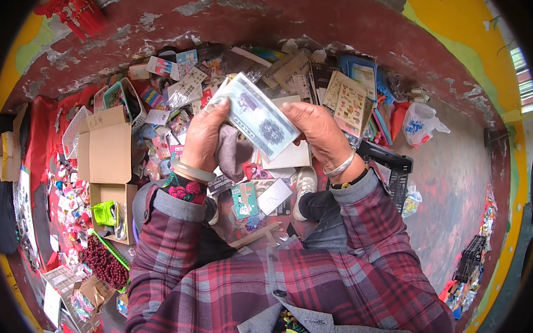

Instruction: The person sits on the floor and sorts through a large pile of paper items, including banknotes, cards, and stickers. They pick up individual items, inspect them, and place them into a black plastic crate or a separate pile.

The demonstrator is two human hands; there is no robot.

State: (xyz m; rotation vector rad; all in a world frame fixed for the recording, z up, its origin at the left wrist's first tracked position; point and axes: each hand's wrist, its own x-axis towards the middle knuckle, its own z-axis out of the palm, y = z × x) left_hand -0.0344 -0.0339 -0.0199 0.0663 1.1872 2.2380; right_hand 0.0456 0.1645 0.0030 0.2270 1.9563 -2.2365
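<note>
A worn red-painted floor curves up to a chipped red and yellow wall, and a heap of small packaged goods covers it in front of the seated person. Nearest, plaid sleeves rise from the lower edge, with a shoe below the hands. The left hand is closed, its thumb on the upper left end of a packet, and a grey cloth is bunched in its palm. The right hand pinches the packet's right edge, fingers curled behind it. The packet is flat, wrapped in clear film, with a pale printed sheet inside, and it is held tilted above the heap, clear of the floor. It looks light and fairly stiff, though the glossy film is probably slippery, so the two short ends seem the safest places to grip. Left of the hands stand open boxes and a pile of dark red beads. Beyond lie sticker sheets, and at the far right a white bag.
</note>
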